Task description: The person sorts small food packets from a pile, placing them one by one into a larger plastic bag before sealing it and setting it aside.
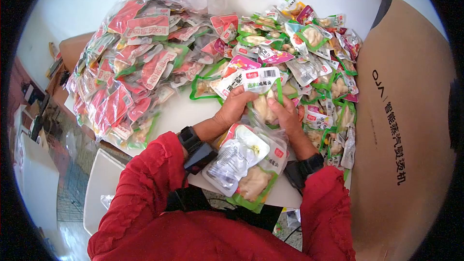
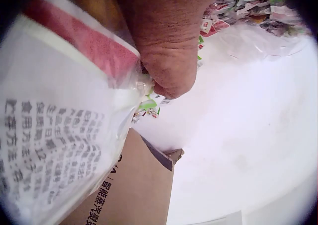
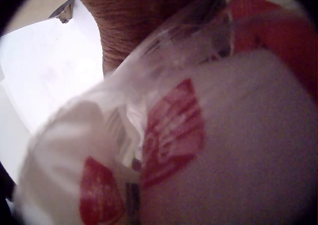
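My left hand point(image 1: 235, 106) and right hand point(image 1: 286, 115) meet over the white table point(image 1: 179, 113), both gripping a small stack of green-edged sealed snack packets point(image 1: 261, 83). The top packet shows a white back label with a barcode. Below my wrists lies a clear bag point(image 1: 246, 162) with several more packets in it. In the left wrist view the palm point(image 2: 166, 46) presses against a printed packet point(image 2: 54, 130). The right wrist view is filled by a blurred white and red packet point(image 3: 198, 150).
A heap of red-labelled packets point(image 1: 130, 67) covers the table's left side, and green and pink packets point(image 1: 314, 63) spread over the right. A tall brown cardboard box point(image 1: 401, 130) stands at the right. A white chair point(image 1: 104, 183) is at the lower left.
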Available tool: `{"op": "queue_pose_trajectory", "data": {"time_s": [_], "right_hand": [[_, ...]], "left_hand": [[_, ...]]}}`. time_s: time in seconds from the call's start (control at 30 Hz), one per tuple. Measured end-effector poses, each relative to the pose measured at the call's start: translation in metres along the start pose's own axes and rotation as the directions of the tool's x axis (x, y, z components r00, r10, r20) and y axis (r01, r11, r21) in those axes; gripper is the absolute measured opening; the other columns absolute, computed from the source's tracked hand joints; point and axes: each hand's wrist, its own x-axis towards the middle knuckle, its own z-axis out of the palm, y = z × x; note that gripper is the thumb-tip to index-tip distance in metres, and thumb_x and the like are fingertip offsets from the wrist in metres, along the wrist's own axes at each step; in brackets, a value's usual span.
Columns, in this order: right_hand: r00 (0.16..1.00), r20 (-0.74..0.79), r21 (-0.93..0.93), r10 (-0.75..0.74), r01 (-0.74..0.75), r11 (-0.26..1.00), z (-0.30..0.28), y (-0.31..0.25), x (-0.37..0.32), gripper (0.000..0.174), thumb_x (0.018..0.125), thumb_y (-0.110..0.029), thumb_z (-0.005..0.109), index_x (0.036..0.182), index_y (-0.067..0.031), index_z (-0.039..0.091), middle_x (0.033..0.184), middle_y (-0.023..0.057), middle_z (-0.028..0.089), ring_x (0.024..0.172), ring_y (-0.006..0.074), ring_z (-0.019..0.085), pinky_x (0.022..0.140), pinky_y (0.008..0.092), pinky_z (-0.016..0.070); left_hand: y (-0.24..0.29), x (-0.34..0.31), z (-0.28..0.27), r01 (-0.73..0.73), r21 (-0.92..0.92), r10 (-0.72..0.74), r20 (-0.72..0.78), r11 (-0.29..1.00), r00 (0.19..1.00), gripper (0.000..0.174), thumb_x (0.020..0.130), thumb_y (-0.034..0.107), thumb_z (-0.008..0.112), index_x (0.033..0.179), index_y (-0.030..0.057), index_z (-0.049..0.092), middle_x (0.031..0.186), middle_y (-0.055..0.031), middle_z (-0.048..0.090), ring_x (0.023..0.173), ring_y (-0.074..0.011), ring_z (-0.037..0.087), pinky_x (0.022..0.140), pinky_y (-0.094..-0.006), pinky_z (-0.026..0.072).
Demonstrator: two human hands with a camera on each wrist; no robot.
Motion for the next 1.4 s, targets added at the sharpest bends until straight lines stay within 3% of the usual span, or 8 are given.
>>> {"op": "queue_pose_trajectory", "data": {"time_s": [0.23, 0.3, 0.83, 0.9, 0.93, 1.0, 1.1, 1.4], "right_hand": [[0.999, -0.029, -0.063, 0.045, -0.046, 0.997, 0.003, -0.007, -0.003, 0.029, 0.084, -0.022, 0.051, 0.102, -0.0002, 0.056, 0.087, 0.0013, 0.058, 0.076, 0.0082, 0.052, 0.068, 0.0224, 0.0420], [1.000, 0.002, 0.006, 0.019, -0.019, 1.000, 0.002, -0.003, 0.000, 0.030, 0.084, -0.023, 0.052, 0.103, -0.0001, 0.056, 0.088, 0.0022, 0.058, 0.077, 0.0086, 0.052, 0.068, 0.0227, 0.0423], [0.999, 0.020, 0.001, 0.027, -0.027, 1.000, -0.001, 0.001, 0.001, 0.033, 0.084, -0.023, 0.051, 0.107, -0.0001, 0.054, 0.094, 0.0050, 0.058, 0.082, 0.0113, 0.054, 0.073, 0.0241, 0.0432], [0.998, 0.010, -0.019, 0.059, -0.059, 0.998, 0.000, -0.002, -0.001, 0.034, 0.084, -0.025, 0.051, 0.107, -0.0003, 0.054, 0.095, 0.0061, 0.058, 0.083, 0.0114, 0.054, 0.073, 0.0240, 0.0433], [0.998, 0.009, -0.021, 0.060, -0.060, 0.998, -0.003, 0.003, 0.001, 0.034, 0.084, -0.025, 0.051, 0.107, -0.0003, 0.054, 0.095, 0.0061, 0.058, 0.083, 0.0114, 0.054, 0.073, 0.0240, 0.0433], [0.993, -0.055, -0.045, 0.104, -0.107, 0.993, -0.007, 0.012, 0.006, 0.037, 0.085, -0.030, 0.049, 0.107, -0.0009, 0.054, 0.093, 0.0063, 0.058, 0.079, 0.0110, 0.054, 0.072, 0.0236, 0.0434], [0.968, -0.170, 0.053, 0.185, -0.179, 0.982, -0.002, 0.004, 0.001, 0.041, 0.086, -0.036, 0.046, 0.106, -0.0011, 0.054, 0.091, 0.0062, 0.057, 0.076, 0.0114, 0.053, 0.070, 0.0242, 0.0431], [0.983, -0.185, -0.066, 0.010, -0.023, 0.998, -0.002, 0.000, 0.002, 0.042, 0.089, -0.034, 0.040, 0.110, -0.0002, 0.052, 0.097, 0.0075, 0.056, 0.088, 0.0147, 0.051, 0.080, 0.0256, 0.0392]], "left_hand": [[-0.001, 0.003, -0.006, -0.008, 0.087, 0.003, 0.051, 0.996, 0.999, 0.025, 0.087, 0.027, 0.046, 0.096, 0.0063, 0.056, 0.085, -0.0027, 0.060, 0.068, -0.0102, 0.058, 0.055, -0.0233, 0.0482], [-0.002, 0.004, -0.003, 0.027, -0.070, -0.026, 0.020, 0.997, 0.999, 0.032, 0.090, 0.026, 0.040, 0.104, -0.0001, 0.053, 0.099, -0.0096, 0.059, 0.087, -0.0179, 0.058, 0.078, -0.0303, 0.0464], [-0.006, 0.008, -0.006, 0.060, -0.111, -0.061, -0.007, 0.992, 0.998, 0.051, 0.091, 0.044, 0.030, 0.118, 0.0030, 0.043, 0.110, -0.0119, 0.054, 0.096, -0.0221, 0.056, 0.083, -0.0337, 0.0448], [0.000, 0.002, 0.003, 0.027, -0.178, -0.021, 0.038, 0.984, 0.999, 0.043, 0.089, 0.045, 0.037, 0.096, 0.0072, 0.056, 0.073, -0.0004, 0.057, 0.055, -0.0077, 0.049, 0.044, -0.0210, 0.0363], [0.002, 0.001, 0.002, 0.028, -0.180, -0.022, 0.039, 0.983, 0.999, 0.043, 0.089, 0.045, 0.037, 0.096, 0.0072, 0.056, 0.073, -0.0004, 0.057, 0.055, -0.0077, 0.049, 0.044, -0.0210, 0.0363], [0.007, 0.000, 0.000, 0.075, 0.068, -0.081, 0.088, 0.995, 0.993, 0.033, 0.087, 0.031, 0.047, 0.107, 0.0047, 0.053, 0.093, -0.0033, 0.060, 0.074, -0.0101, 0.057, 0.060, -0.0232, 0.0473], [0.007, -0.005, 0.007, 0.056, 0.040, -0.061, 0.127, 0.998, 0.990, 0.031, 0.083, 0.010, 0.051, 0.113, 0.0020, 0.050, 0.103, -0.0069, 0.057, 0.090, -0.0145, 0.057, 0.080, -0.0285, 0.0462], [0.011, -0.004, 0.002, -0.015, 0.228, -0.057, 0.307, 0.974, 0.950, 0.048, 0.080, 0.004, 0.052, 0.126, 0.0065, 0.037, 0.116, -0.0055, 0.050, 0.105, -0.0154, 0.049, 0.090, -0.0298, 0.0390]]}}
